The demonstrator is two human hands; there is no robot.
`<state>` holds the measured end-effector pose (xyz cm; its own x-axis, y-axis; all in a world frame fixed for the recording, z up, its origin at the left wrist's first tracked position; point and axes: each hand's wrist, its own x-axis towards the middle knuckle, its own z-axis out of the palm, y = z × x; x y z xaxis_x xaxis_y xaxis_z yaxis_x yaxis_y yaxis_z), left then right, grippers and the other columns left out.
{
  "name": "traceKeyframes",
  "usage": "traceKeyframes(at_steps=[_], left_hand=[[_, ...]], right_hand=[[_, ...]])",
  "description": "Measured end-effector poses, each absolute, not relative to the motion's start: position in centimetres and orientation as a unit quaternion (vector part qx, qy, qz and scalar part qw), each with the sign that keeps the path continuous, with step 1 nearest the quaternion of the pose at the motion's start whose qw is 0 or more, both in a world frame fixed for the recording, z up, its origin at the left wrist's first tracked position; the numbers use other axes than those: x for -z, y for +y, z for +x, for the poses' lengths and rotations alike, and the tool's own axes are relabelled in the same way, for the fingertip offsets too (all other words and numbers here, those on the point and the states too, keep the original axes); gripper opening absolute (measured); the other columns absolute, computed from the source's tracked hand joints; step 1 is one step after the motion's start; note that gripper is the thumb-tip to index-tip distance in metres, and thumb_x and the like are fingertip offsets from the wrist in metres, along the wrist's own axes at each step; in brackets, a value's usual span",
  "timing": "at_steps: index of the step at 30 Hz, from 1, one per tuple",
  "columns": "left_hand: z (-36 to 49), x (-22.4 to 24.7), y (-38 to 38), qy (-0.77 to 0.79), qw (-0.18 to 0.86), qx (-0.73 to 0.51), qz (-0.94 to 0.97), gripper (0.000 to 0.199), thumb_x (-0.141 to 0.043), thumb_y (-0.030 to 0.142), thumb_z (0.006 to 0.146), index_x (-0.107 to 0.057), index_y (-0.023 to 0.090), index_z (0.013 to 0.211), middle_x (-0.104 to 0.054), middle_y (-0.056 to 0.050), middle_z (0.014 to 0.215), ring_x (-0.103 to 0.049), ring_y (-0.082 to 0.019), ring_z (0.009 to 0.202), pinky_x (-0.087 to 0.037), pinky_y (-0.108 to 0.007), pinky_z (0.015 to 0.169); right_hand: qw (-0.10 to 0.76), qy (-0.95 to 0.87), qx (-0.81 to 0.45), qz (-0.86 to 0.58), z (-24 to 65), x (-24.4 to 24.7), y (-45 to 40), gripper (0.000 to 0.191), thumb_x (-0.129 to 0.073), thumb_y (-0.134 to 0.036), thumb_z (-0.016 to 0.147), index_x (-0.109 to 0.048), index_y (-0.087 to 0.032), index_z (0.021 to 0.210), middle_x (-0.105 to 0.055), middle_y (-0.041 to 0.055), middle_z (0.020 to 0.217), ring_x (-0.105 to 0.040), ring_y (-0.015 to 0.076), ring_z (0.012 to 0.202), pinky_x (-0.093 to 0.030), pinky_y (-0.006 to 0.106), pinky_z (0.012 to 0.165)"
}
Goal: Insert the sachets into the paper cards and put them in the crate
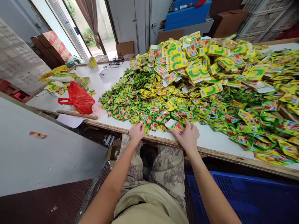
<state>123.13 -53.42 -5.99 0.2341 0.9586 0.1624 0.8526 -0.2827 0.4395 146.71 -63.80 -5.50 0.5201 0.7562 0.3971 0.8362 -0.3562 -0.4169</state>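
Bag, rack and crates are surrounding a busy desk.
A red plastic bag [79,99] is slumping on the left part of the white desk [94,82], while a black wire rack [116,60] is standing near the far edge, with scissors [105,67] lying just beside it. Beyond, a brown curtain [88,14] is hanging gathered at the opening, and a green plant [89,37] is showing outside. A red object [200,3] is resting on a bright blue block [187,17]; to its right, a brown carton [227,23] is sitting near stacked white crates [263,21]. A blue crate [245,199] is occupying the lower right.
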Motion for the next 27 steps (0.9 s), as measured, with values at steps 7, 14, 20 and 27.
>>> traceKeyframes(at_steps=[7,14,20,27], left_hand=[[122.5,6.1,-53.0,0.541,0.156,-0.209,0.8,0.022,-0.053,0.037,0.092,-0.068,0.023,0.082,-0.066,-0.001,0.071,-0.06,-0.017,0.079,-0.037,-0.025,0.067],[123.9,4.8,-52.9,0.498,0.188,-0.234,0.814,0.015,-0.062,0.031,0.087,-0.064,0.024,0.1,-0.062,-0.003,0.1,-0.061,-0.018,0.093,-0.046,-0.027,0.077],[127.1,4.4,-51.9,0.478,0.196,-0.195,0.834,0.042,-0.079,0.037,0.072,-0.055,0.021,0.103,-0.051,-0.006,0.105,-0.056,-0.024,0.102,-0.048,-0.035,0.087],[126.0,4.5,-49.7,0.498,0.2,-0.194,0.821,0.039,-0.076,0.025,0.075,-0.048,0.023,0.102,-0.05,-0.004,0.106,-0.057,-0.022,0.1,-0.048,-0.032,0.08]], right_hand=[[0.366,-0.434,0.02,-0.823,147.8,5.6,-64.0,0.055,-0.056,-0.057,0.083,-0.059,-0.015,0.118,-0.061,0.0159,0.106,-0.054,0.033,0.101,-0.044,0.049,0.087],[0.509,-0.436,-0.137,-0.729,147.3,5.1,-63.7,0.036,-0.055,-0.043,0.088,-0.06,-0.017,0.113,-0.063,0.012,0.104,-0.06,0.0253,0.092,-0.05,0.041,0.082],[0.43,-0.398,-0.125,-0.801,148.8,6.0,-63.3,0.041,-0.053,-0.046,0.084,-0.062,-0.015,0.11,-0.067,0.014,0.101,-0.061,0.0281,0.088,-0.049,0.045,0.08],[0.391,-0.407,-0.043,-0.825,149.9,5.5,-63.8,0.045,-0.051,-0.047,0.086,-0.06,-0.014,0.116,-0.065,0.0147,0.103,-0.059,0.0295,0.095,-0.047,0.045,0.084]])
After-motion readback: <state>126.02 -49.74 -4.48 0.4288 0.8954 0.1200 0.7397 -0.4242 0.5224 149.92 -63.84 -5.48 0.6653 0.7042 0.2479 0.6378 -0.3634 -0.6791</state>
